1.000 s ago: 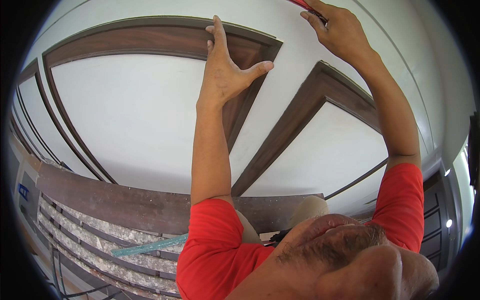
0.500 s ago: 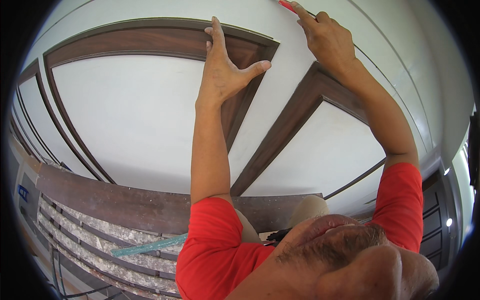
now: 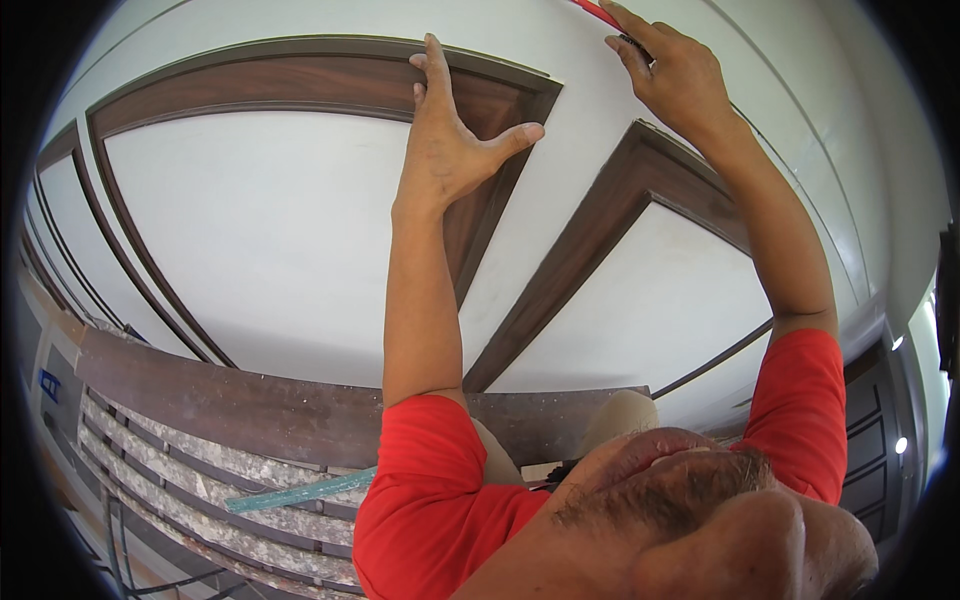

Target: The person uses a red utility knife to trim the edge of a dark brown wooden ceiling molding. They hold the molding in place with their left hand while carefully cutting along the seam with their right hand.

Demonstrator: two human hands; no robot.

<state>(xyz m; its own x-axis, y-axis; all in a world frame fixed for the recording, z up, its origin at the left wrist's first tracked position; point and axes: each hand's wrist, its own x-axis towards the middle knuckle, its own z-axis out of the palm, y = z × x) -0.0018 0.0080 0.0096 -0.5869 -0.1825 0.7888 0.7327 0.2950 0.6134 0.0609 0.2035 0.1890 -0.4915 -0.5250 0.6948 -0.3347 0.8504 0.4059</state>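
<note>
My left hand (image 3: 438, 155) is open with thumb and fingers spread. It rests against the upper right corner of a dark brown wood-grain frame (image 3: 290, 82) around a white panel (image 3: 250, 210). Raised at the top right, my right hand (image 3: 686, 85) is closed on a slim red-handled tool (image 3: 598, 13). The tool's far end runs out of the picture, so its kind cannot be told. White surface (image 3: 590, 100) lies between the hands. Below my right hand is the corner of a second brown frame (image 3: 640, 165).
A brown plank (image 3: 250, 402) runs below the panels. Nearer me lie paint-spattered slats (image 3: 180, 470) with gaps, and a green strip (image 3: 300, 490) crosses them. Metal bars (image 3: 115, 545) stand at the lower left. A blue object (image 3: 49, 385) sits farther left, and a dark panelled door (image 3: 870, 450) is at the right.
My right hand has moved slightly to the right with the red tool, and its finger hold has shifted. The left hand stays in place on the frame.
</note>
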